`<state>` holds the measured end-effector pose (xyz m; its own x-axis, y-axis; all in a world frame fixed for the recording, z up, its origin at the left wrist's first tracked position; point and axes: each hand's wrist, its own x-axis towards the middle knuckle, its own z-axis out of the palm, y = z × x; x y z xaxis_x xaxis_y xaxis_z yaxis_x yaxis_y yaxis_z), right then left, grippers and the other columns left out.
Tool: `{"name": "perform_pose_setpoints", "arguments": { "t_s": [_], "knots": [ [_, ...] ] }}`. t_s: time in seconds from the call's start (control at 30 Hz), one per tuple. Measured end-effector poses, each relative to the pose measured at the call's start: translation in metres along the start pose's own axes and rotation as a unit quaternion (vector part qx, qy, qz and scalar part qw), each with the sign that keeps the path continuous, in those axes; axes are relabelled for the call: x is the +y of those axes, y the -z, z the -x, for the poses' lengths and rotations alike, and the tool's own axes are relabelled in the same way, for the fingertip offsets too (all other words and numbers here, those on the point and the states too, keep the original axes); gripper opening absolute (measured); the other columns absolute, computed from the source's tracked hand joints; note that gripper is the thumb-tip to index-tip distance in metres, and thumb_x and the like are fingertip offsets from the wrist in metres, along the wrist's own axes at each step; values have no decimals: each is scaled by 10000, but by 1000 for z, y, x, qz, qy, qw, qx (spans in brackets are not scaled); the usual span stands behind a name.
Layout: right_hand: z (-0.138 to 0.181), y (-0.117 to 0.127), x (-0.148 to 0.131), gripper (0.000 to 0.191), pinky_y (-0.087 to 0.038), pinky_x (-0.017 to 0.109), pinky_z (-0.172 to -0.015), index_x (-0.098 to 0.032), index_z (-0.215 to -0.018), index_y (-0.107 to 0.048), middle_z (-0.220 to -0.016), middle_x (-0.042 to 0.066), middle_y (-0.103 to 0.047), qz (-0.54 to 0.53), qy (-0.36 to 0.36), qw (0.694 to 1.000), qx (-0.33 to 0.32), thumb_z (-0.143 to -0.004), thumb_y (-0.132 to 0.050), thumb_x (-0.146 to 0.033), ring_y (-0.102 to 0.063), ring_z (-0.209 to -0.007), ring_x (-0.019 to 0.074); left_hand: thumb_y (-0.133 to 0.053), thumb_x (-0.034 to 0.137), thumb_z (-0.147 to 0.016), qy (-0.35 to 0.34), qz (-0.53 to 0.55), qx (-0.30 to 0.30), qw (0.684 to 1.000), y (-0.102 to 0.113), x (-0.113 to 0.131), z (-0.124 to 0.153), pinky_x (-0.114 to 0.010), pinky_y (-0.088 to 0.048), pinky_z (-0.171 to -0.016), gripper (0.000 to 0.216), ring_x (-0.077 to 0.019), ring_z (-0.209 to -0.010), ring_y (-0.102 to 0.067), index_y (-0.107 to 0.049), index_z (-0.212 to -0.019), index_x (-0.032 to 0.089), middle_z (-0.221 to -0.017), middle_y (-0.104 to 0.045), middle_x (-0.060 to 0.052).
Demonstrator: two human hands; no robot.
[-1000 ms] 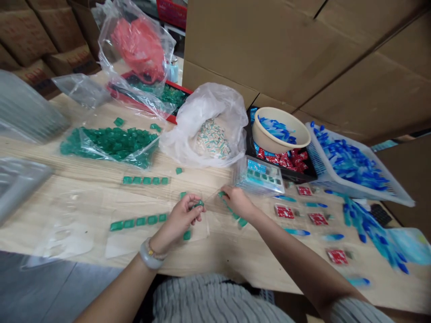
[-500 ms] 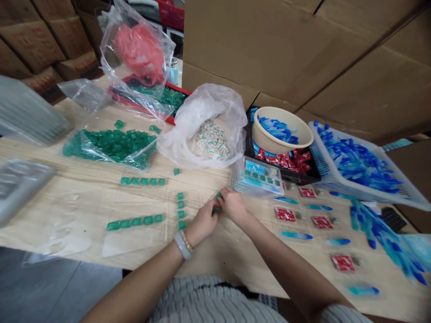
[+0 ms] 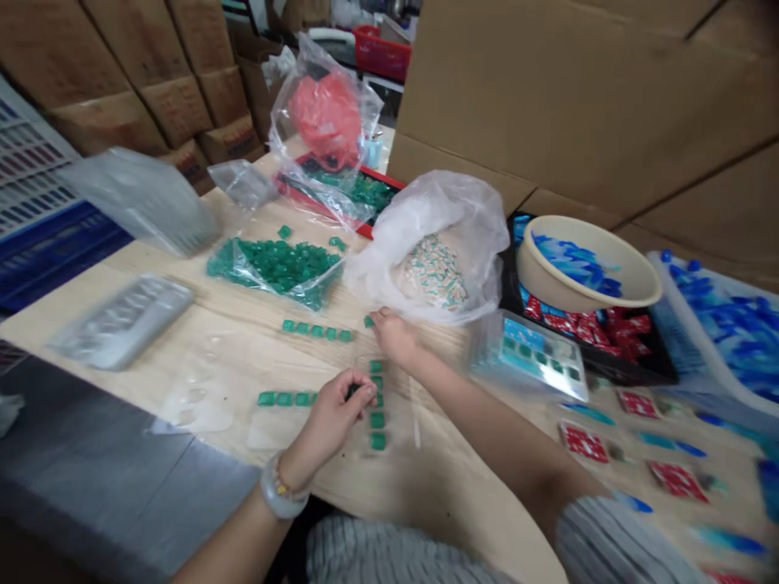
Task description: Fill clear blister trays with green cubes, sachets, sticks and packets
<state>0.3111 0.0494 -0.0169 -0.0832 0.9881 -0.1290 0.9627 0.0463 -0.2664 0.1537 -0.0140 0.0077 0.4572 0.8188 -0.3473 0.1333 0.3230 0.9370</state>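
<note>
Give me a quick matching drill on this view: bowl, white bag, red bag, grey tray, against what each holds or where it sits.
1 bowl
2 white bag
3 red bag
4 grey tray

a inside a clear bag at the far end
b near the table's left edge
c holds blue pieces
d holds pale packets

Pairs: 1-c, 2-d, 3-a, 4-b

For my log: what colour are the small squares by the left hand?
The squares are green; head view shows it.
</note>
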Motion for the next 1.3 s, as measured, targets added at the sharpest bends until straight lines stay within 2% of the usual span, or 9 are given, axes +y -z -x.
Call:
{"name": "perform_pose_setpoints", "arguments": {
  "t_s": [0.17, 0.3, 0.5, 0.6, 0.7, 0.83, 0.9, 1.13, 1.3],
  "knots": [
    [0, -7, 8, 186, -410, 254, -730, -134, -935, -554, -919, 82, -551, -52, 40, 997, 31, -795, -433, -151, -525, -831, 157, -575, 402, -672, 19, 82, 162, 983, 74, -12, 24, -173, -266, -409, 277, -50, -421, -364, -470, -615, 153, -514, -485, 43],
    [17, 12, -24, 190, -430, 258, -690, -141, -917, -551, -892, 76, -564, -84, 119, 989, -10, -762, -446, -112, -535, -751, 147, -608, 360, -664, -2, 114, 260, 959, 117, -21, 42, -166, -297, -434, 251, -46, -439, -391, -469, -639, 152, -541, -517, 36],
    [21, 27, -119, 133, -414, 240, -648, -139, -803, -573, -749, 28, -563, -123, 281, 944, -119, -705, -494, -94, -526, -699, 123, -552, 344, -718, -32, 79, 193, 978, 98, -27, 44, -183, -296, -427, 261, -62, -454, -399, -571, -889, 147, -578, -523, 26],
    [13, 15, -144, 135, -390, 201, -526, -138, -852, -565, -643, -12, -543, -251, 242, 923, -160, -730, -515, -168, -498, -553, 85, -520, 356, -739, -53, 94, 202, 973, 95, -33, 46, -188, -286, -424, 240, -60, -444, -374, -592, -799, 135, -548, -494, 30],
    [-8, 1, -161, 185, -388, 199, -512, -139, -907, -554, -636, -20, -548, -305, 205, 918, -148, -751, -518, -231, -492, -527, 80, -537, 368, -725, -51, 119, 259, 957, 113, -39, 54, -183, -276, -412, 263, -52, -433, -364, -579, -845, 138, -580, -513, 29],
    [-53, -15, -196, 140, -401, 225, -660, -120, -838, -595, -759, 35, -578, -167, 232, 957, -39, -731, -530, -182, -524, -682, 108, -578, 379, -690, -51, 142, 387, 909, 154, -45, 60, -164, -277, -414, 258, -44, -448, -377, -559, -788, 141, -576, -495, 37],
    [-73, -22, -218, 177, -393, 230, -713, -115, -890, -591, -833, 64, -590, -94, 253, 962, -38, -744, -503, -166, -535, -757, 126, -590, 382, -678, -62, 169, 413, 893, 171, -47, 58, -156, -257, -394, 250, -38, -424, -354, -530, -736, 146, -534, -451, 54],
    [-100, -41, -256, 203, -390, 247, -721, -136, -956, -553, -944, 103, -585, 82, 269, 956, -90, -794, -459, -214, -546, -869, 179, -557, 369, -698, -70, 187, 400, 894, 193, -49, 50, -159, -263, -384, 236, -33, -402, -357, -514, -794, 158, -571, -478, 49],
    [-109, -38, -264, 198, -398, 241, -707, -143, -950, -547, -961, 88, -565, 111, 290, 947, -77, -830, -423, -242, -550, -859, 169, -546, 365, -703, -42, 162, 370, 914, 197, -50, 49, -164, -252, -388, 234, -39, -408, -350, -533, -778, 145, -550, -483, 42]
  ]
}}
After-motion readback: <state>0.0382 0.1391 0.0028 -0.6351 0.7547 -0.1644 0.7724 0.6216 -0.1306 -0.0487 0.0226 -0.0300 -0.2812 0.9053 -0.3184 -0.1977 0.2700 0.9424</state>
